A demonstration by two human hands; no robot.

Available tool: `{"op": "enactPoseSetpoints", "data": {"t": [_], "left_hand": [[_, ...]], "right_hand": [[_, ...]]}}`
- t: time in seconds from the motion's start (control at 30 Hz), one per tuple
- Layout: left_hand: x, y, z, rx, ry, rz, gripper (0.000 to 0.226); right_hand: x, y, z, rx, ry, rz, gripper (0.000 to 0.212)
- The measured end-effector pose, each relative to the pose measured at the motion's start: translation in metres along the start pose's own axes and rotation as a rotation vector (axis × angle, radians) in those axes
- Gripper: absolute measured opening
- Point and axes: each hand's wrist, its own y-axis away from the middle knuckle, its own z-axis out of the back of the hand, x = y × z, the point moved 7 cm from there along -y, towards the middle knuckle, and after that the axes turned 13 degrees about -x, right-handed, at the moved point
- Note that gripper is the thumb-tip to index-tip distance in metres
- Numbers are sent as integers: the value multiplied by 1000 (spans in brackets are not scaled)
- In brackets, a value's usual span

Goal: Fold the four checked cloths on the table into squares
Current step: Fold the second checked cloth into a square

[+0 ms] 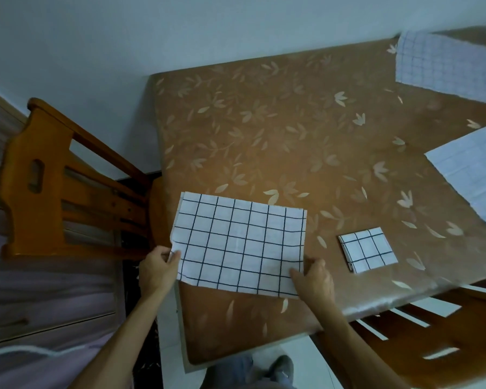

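**Progress:** one of four done, judging from what lies on the surface (264,122).

**Completed:** small folded square (366,249). Lies flat near the front edge, just right of the work area and clear of both hands.

**In work:** rectangular checked cloth (239,242). Spread at the front left of the surface, long side running left to right. Probably already halved at least once, as it looks smaller than the open cloths. Separate layers cannot be made out at the edges.

**Left hand** (157,265): fingers (175,256) closed in a pinch on the near left corner of the rectangular checked cloth.

**Right hand** (314,279): fingers curled round the near right corner, thumb laid on the cloth face.

Cannot tell whether the near edge is raised off the surface or resting on it.

**Waiting:** far open cloth (446,66) at the far right corner and side open cloth (477,175) at the right edge. Both unfolded, partly out of view and well apart from the hands.

**Remaining, as judged:**
1. Reduce the rectangular checked cloth to a square, probably with two more folds.
2. Fold both open cloths from the start.

**Caution:** match the grid lines edge to edge before pressing a crease. Keep the cloth in work off the folded square.

**Also present:** wooden chair (54,178) against the left side of the surface.
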Motion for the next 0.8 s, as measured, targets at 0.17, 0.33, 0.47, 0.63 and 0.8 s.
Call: {"op": "enactPoseSetpoints", "data": {"t": [0.17, 0.33, 0.47, 0.63, 0.8], "left_hand": [[-42, -14, -9, 39, 183, -103, 23], [-49, 21, -1, -118, 148, -119, 71], [-49, 111, -16, 31, -155, -858, 73], [-15, 160, -29, 142, 57, -760, 53], [18, 156, -10, 112, 284, -399, 23]], "right_hand": [[-18, 17, -12, 223, -236, -139, 19], [-26, 53, -24, 380, -512, -363, 27], [-17, 81, -23, 505, -694, -435, 14], [2, 115, -9, 619, -744, -275, 10], [-6, 123, 12, 709, -482, 124, 17]]}}
